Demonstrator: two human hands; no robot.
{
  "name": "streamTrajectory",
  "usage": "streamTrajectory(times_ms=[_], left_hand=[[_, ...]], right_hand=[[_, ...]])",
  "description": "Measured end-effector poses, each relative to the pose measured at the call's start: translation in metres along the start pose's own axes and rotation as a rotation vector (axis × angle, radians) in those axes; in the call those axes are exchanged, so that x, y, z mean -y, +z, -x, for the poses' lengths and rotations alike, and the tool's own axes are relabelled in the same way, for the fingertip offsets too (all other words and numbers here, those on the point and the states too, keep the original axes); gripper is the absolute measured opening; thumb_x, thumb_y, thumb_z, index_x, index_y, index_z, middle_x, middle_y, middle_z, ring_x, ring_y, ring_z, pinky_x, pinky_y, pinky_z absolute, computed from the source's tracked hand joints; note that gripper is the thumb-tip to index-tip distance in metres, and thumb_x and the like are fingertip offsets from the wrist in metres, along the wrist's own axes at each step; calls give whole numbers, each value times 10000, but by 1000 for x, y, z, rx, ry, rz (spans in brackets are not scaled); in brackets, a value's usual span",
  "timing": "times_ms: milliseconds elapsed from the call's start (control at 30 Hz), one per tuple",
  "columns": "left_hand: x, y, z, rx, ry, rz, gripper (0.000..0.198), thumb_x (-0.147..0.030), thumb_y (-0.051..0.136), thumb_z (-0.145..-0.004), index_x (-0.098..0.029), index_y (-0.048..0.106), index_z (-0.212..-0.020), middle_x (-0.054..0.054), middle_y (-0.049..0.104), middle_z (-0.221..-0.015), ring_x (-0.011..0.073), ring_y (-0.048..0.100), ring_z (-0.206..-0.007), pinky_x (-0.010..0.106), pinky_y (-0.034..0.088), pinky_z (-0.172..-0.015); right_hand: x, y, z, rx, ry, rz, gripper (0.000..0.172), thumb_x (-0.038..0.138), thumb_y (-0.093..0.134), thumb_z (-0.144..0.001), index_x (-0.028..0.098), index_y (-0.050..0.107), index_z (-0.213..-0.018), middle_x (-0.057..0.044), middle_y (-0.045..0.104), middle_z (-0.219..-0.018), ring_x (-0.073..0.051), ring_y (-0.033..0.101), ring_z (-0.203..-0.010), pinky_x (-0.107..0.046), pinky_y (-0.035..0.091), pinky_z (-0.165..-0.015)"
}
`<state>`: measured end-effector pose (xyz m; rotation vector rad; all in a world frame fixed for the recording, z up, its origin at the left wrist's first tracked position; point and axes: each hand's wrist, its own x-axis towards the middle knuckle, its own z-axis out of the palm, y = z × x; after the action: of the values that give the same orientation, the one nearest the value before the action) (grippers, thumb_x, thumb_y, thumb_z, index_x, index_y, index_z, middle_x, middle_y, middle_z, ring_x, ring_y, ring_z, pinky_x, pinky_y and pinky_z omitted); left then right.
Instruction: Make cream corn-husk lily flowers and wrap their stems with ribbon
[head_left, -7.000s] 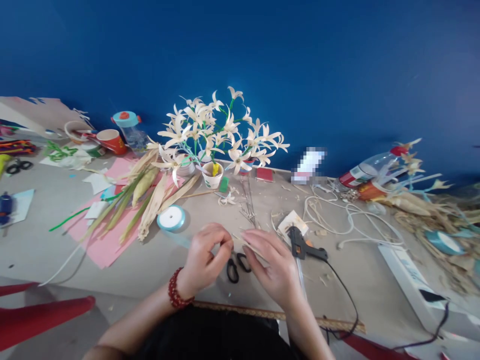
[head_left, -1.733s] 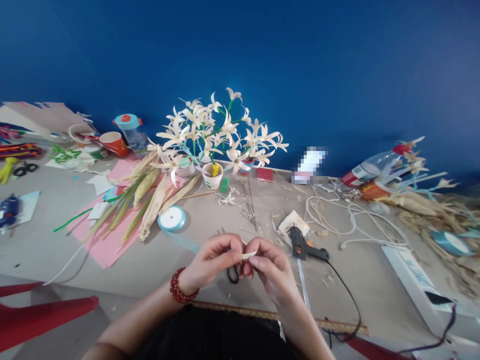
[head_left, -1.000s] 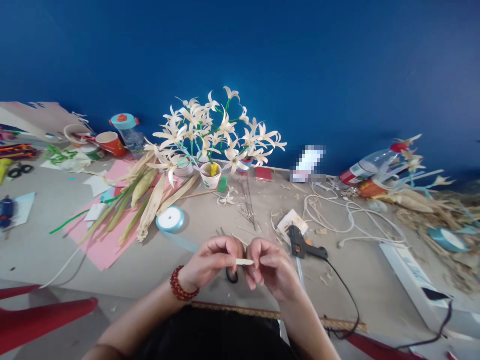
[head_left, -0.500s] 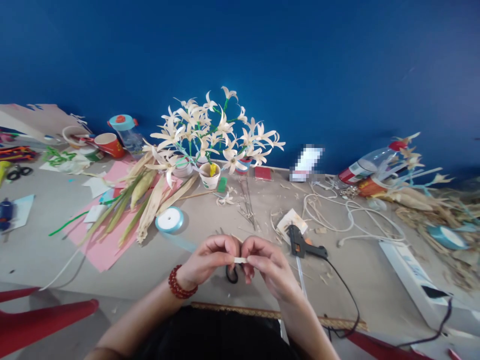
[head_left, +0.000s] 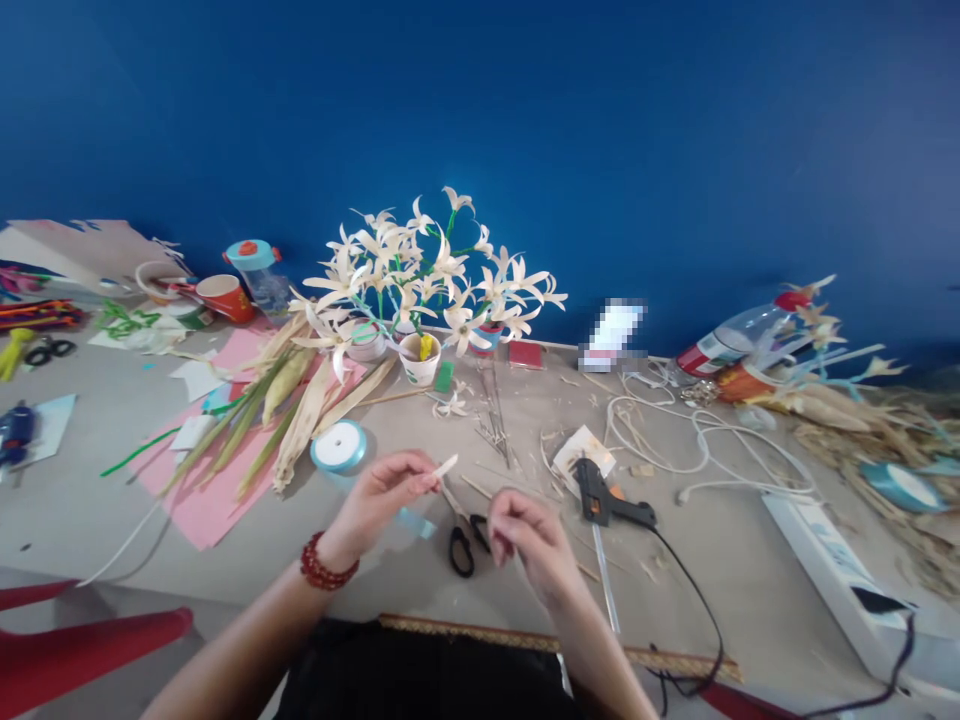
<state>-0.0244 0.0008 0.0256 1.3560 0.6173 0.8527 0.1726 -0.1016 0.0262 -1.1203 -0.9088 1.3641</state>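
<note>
A small pale petal-shaped strip (head_left: 448, 465) is pinched between the thumb and fingers of my left hand (head_left: 386, 495), which wears a red beaded bracelet. My right hand (head_left: 525, 535) is closed with curled fingers; whether something small is inside cannot be made out. Between my hands, black-handled scissors (head_left: 460, 550) lie on the table, partly hidden by my right hand. A roll of light blue ribbon (head_left: 339, 445) lies left of my left hand. The black glue gun (head_left: 600, 495) rests right of my right hand.
Cups of pale husk flowers (head_left: 420, 360) stand at the back. Long husks (head_left: 300, 430) lie on pink paper (head_left: 199, 510) at left. A white cord (head_left: 701, 440), a power strip (head_left: 821, 570) and a bottle (head_left: 731, 340) are at right.
My hands have moved apart. My left hand has gone left and up with the pale strip, my right hand slightly right and down. The scissors between them show more fully.
</note>
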Motion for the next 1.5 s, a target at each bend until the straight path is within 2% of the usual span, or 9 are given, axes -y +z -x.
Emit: streamTrajectory(times_ms=[167, 267, 333, 500, 867, 1133, 1233, 1333, 1500], left_hand=[[3, -28, -29, -18, 161, -746, 142, -258, 580, -908, -182, 693, -865, 50, 698, -864, 176, 629, -834, 273, 462, -775], [15, -36, -43, -71, 125, -1042, 191, -257, 534, -924, -186, 707, -883, 58, 712, -878, 180, 635, -817, 269, 455, -736], [24, -37, -50, -115, 105, -1112, 199, -250, 535, -917, -183, 716, -871, 63, 718, -856, 187, 637, -795, 278, 445, -722], [38, -33, -64, -192, 80, -1145, 197, -247, 558, -900, -185, 734, -837, 57, 727, -779, 186, 636, -732, 287, 426, -707], [43, -25, -77, -210, 53, -1227, 227, -259, 552, -904, -217, 759, -821, 43, 737, -730, 187, 648, -749, 283, 412, -748], [39, -27, -72, -234, 34, -1241, 204, -252, 532, -904, -192, 704, -996, 59, 738, -827, 191, 644, -726, 285, 413, -706], [31, -29, -63, -241, 26, -1235, 165, -265, 528, -903, -177, 664, -933, 46, 700, -784, 176, 602, -665, 272, 391, -642], [24, -25, -50, -188, 43, -1223, 175, -288, 531, -902, -181, 596, -780, 19, 634, -716, 158, 554, -626, 263, 357, -605], [27, 2, -22, 43, 201, -1149, 329, -282, 475, -944, -188, 450, -630, -8, 487, -627, 138, 464, -605, 259, 321, -595]], right_hand=[[-25, 9, 4, -42, -213, 713, 247, 256, 548, -885, 192, 523, -648, 30, 482, -572, -118, 453, -540, -232, 327, -531], [-35, 8, 10, -88, -381, 853, 244, 227, 528, -897, 195, 513, -655, 24, 486, -584, -126, 474, -560, -240, 342, -565], [-42, 4, 13, -137, -461, 886, 239, 206, 519, -896, 197, 510, -658, 23, 484, -576, -127, 470, -543, -241, 336, -553], [-52, -6, 16, -180, -569, 912, 216, 174, 529, -870, 204, 517, -656, 16, 495, -567, -136, 471, -516, -248, 335, -533], [-52, -14, 19, -204, -534, 834, 209, 196, 523, -887, 206, 521, -678, 11, 500, -585, -145, 491, -525, -257, 364, -528], [-54, -16, 20, -229, -511, 805, 208, 201, 514, -893, 209, 512, -685, 12, 503, -590, -143, 496, -533, -256, 368, -529], [-55, -15, 20, -225, -504, 812, 214, 203, 512, -893, 208, 509, -679, 14, 498, -583, -140, 489, -524, -259, 361, -530], [-54, -15, 18, -215, -499, 821, 227, 203, 510, -895, 208, 501, -668, 16, 491, -578, -138, 485, -526, -258, 354, -536], [-52, -14, 15, -230, -488, 861, 270, 222, 503, -906, 208, 489, -636, 18, 488, -556, -137, 477, -528, -261, 338, -547]])
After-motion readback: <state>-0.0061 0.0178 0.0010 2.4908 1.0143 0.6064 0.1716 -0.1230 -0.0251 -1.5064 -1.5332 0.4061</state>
